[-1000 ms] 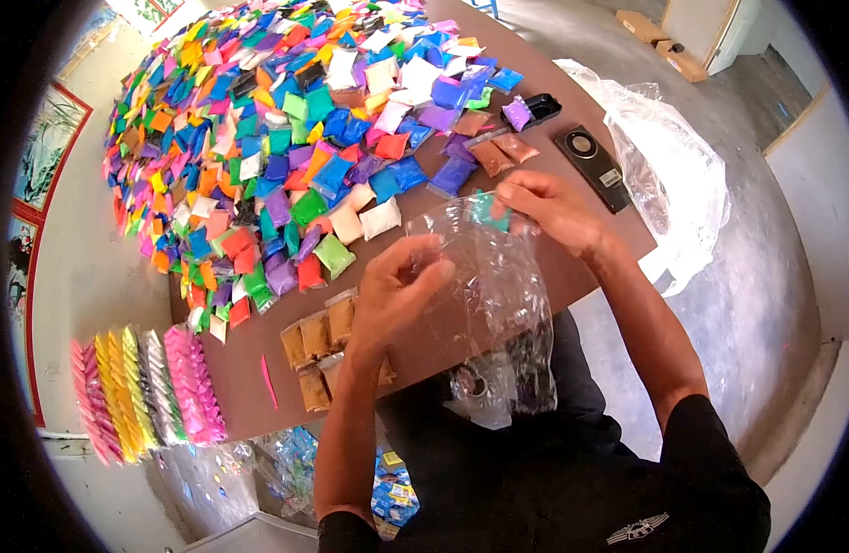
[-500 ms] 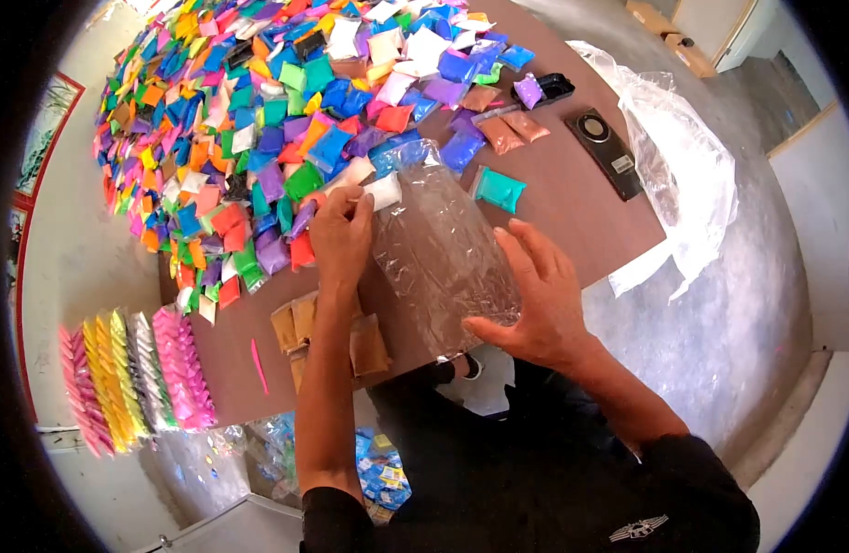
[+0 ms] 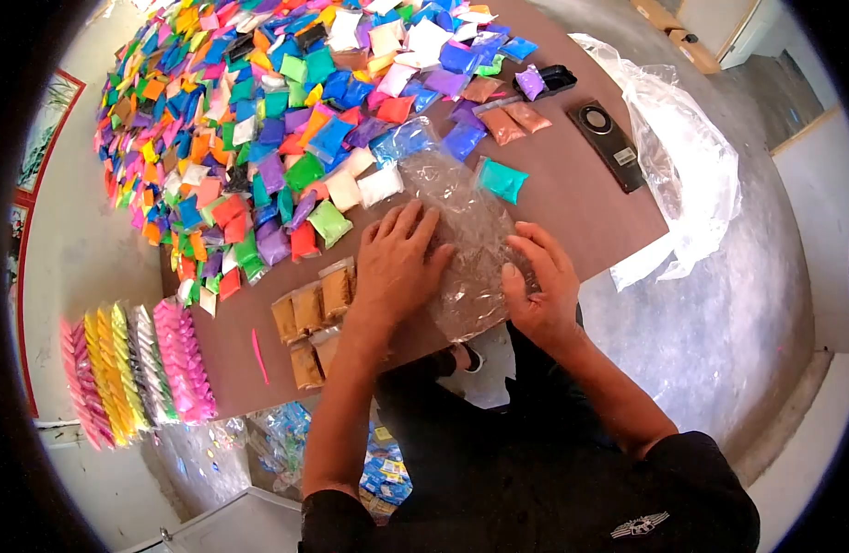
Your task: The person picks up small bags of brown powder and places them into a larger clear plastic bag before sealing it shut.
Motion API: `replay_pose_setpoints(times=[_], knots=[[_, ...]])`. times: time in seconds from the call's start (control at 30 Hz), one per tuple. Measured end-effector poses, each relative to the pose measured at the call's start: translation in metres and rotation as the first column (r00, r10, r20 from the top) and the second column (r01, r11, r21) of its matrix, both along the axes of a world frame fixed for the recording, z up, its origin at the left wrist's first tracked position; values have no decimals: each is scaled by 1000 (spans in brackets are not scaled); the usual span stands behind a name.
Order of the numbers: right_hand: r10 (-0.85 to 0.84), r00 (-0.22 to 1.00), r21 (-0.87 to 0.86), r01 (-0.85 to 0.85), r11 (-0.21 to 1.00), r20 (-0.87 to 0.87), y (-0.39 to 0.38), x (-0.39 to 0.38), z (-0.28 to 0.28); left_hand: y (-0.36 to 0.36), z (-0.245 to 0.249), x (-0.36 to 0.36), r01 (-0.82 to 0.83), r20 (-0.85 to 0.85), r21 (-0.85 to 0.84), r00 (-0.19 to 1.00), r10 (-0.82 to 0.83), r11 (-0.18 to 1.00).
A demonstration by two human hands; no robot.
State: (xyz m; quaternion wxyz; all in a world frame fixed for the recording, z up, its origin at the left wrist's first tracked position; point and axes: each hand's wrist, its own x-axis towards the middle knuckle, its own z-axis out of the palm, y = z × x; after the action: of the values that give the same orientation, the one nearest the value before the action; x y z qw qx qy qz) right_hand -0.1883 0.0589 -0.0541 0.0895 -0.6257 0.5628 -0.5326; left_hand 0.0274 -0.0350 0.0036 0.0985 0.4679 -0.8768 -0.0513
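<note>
landmark: the teal packet (image 3: 503, 180), lying on the brown table (image 3: 590, 226). clear bag (image 3: 466, 212) laid out on the tabletop, just left of the teal packet and running on toward the wearer; film wrinkled. left hand (image 3: 397, 258) palm down over the bag's left side, nearer the wearer than the teal packet, fingers loosely spread, grasping nothing. right hand (image 3: 544, 290) at the bag's right edge, on the wearer's side of the teal packet, fingers curled, thumb apart; cannot tell whether film is pinched there. step in hand looks like flattening the film: probably best with the left palm as a light anchor, creases worked outward, the edge kept from riding over the teal packet. writing: black device (image 3: 604, 143), right of the teal packet, bears a pale label (image 3: 624, 157), too small to read. black shirt (image 3: 553, 488), well wearer-side of the teal packet, has a winged emblem (image 3: 641, 525), letters unclear. blue wrappers (image 3: 385, 475), left and wearer-side of the teal packet, printed, illegible.
</note>
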Motion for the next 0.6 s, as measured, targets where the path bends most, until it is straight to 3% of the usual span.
replay_pose_setpoints(times=[0.17,0.23,0.33,0.47,0.6], knots=[[-68,977,-11,72,997,200,-3,10,-2,0,1,4,8,17,18,1000,-8,1000],[-96,970,-18,103,995,224,-3,12,-2,5,9,0,38,18,-107,999,-36,994],[-99,978,-52,110,993,183,-4,13,-3,24,15,-20,104,-35,1,994,-104,995],[-93,994,-93,98,991,56,-4,15,6,39,-13,-31,207,-114,-15,972,-207,978],[-57,998,-157,53,986,-25,-3,16,7,36,-4,-28,227,-115,25,968,-222,974]])
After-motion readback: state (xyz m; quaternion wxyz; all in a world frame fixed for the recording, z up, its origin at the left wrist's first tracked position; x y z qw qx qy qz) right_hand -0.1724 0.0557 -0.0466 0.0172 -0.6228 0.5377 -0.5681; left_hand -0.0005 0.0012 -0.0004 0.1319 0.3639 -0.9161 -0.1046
